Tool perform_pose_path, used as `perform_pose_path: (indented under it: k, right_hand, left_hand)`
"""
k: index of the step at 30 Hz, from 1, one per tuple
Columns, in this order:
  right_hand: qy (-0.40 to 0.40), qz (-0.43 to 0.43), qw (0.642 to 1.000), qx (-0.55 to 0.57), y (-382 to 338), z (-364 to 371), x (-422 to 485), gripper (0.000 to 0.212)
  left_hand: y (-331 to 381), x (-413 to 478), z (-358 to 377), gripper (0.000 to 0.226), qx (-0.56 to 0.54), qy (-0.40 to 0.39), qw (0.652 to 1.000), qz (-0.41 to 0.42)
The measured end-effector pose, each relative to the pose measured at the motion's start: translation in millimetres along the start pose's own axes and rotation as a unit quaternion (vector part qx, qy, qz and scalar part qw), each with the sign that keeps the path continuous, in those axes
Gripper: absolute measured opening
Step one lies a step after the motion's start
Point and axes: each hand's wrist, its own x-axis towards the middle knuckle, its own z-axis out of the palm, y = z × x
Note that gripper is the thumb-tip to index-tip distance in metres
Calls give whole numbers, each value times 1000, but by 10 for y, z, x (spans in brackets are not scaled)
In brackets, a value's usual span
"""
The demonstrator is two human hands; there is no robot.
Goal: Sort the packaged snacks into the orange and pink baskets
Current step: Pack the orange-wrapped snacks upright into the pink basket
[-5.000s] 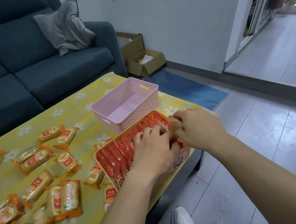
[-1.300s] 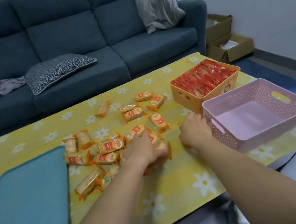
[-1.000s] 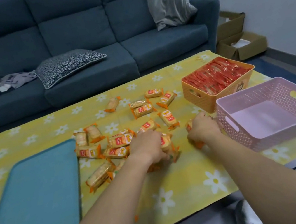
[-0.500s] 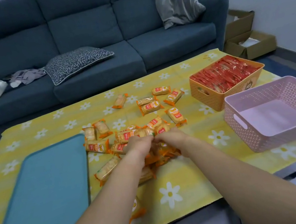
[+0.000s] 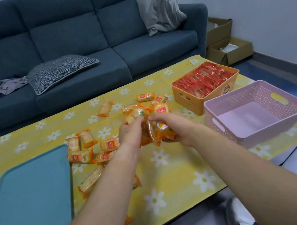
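Since my left hand (image 5: 129, 132) and right hand (image 5: 173, 127) both curl round one bunch of orange-wrapped snacks (image 5: 144, 117), pressed together above the table (image 5: 173, 176), several can travel at once. The pink basket (image 5: 282, 126) sits just right of them, with the red-filled orange basket (image 5: 196, 102) beyond.

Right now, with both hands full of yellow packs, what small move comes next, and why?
Probably carry the bundle of yellow packs right into the pink basket: left hand and right hand both grip it, that basket is empty, and the orange basket is full of red packs.
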Motion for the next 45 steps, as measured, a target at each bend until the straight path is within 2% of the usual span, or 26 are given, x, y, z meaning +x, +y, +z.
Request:
perform_pose_path:
  k: [2, 4, 6, 8, 11, 13, 14, 15, 16, 18, 19, 21, 22, 25, 27, 29, 31, 34, 37, 38, 40, 43, 45]
  right_hand:
    - [56, -71, 995, -32, -180, -353, -176, 42]
    - [108, -103, 988, -39, -282, -801, -322, 56]
    - [156, -93, 983, -9, -302, -1213, -429, 66]
    - [198, -73, 977, 37, -232, -1585, -476, 58]
    - [206, -36, 976, 56, -106, -1932, -443, 49]
    - [268, -8, 963, -29, -5, -2111, -372, 69]
    - [325, -5, 936, -135, 38, -2196, -355, 75]
    - [373, -17, 895, -243, 78, -2293, -372, 70]
    - [394, -34, 859, -326, 118, -2370, -406, 56]
    - [359, -29, 827, -432, 191, -2478, -478, 23]
    - [319, 7, 812, -489, 218, -2489, -507, 17]
    - [262, 62, 786, -557, 245, -2468, -560, 20]
    - [258, 66, 782, -563, 231, -2445, -576, 20]
    - [289, 1, 795, -533, 179, -2284, -624, 8]
    - [288, -48, 802, -522, 220, -2156, -585, 33]
    - [241, -18, 806, -541, 322, -2031, -498, 60]
    - [183, 19, 799, -573, 410, -1966, -405, 71]
    - [190, 27, 778, -599, 408, -2024, -342, 64]
    - [191, 32, 750, -632, 281, -2111, -374, 29]
    - [186, 32, 754, -629, 234, -2138, -394, 19]
    - [185, 7, 785, -591, 141, -2179, -442, 8]
    - [219, -60, 831, -508, 56, -2117, -481, 7]
    - [224, -74, 827, -510, 67, -2040, -437, 6]
  left_hand:
    - [117, -145, 379, 23, -22, -32, 999, 37]
    - [200, -336, 848, 46, -20, -69, 995, 67]
    - [218, -478, 1290, 65, -7, -112, 990, 86]
    - [152, -576, 1714, 73, 29, -156, 982, 99]
    - [-51, -537, 2155, 80, 65, -235, 966, 83]
    - [-138, -471, 2218, 87, 87, -239, 962, 99]
    - [-175, -410, 2199, 80, 106, -224, 960, 135]
    - [-192, -387, 2165, 76, 135, -194, 958, 165]
    - [-223, -340, 2120, 77, 173, -167, 953, 184]
    - [-343, -305, 2028, 75, 288, -127, 934, 172]
    - [-389, -334, 1998, 70, 311, -143, 930, 135]
    - [-395, -421, 1954, 49, 271, -194, 940, 76]
    - [-387, -435, 1931, 41, 255, -200, 943, 78]
    - [-337, -473, 1738, 26, 251, -190, 946, 76]
    - [-362, -477, 1585, 26, 252, -202, 946, 39]
    - [-380, -502, 1411, 40, 288, -191, 938, 31]
    - [-403, -502, 1297, 60, 299, -187, 935, 34]
    - [-432, -468, 1215, 78, 355, -174, 911, 119]
    - [-416, -449, 1183, 64, 344, -137, 899, 233]
    - [-396, -441, 1187, 57, 334, -132, 891, 277]
    - [-372, -410, 1244, 45, 343, -142, 860, 351]
    - [-360, -423, 1400, 41, 369, -200, 812, 406]
    - [-371, -427, 1492, 46, 391, -232, 787, 416]
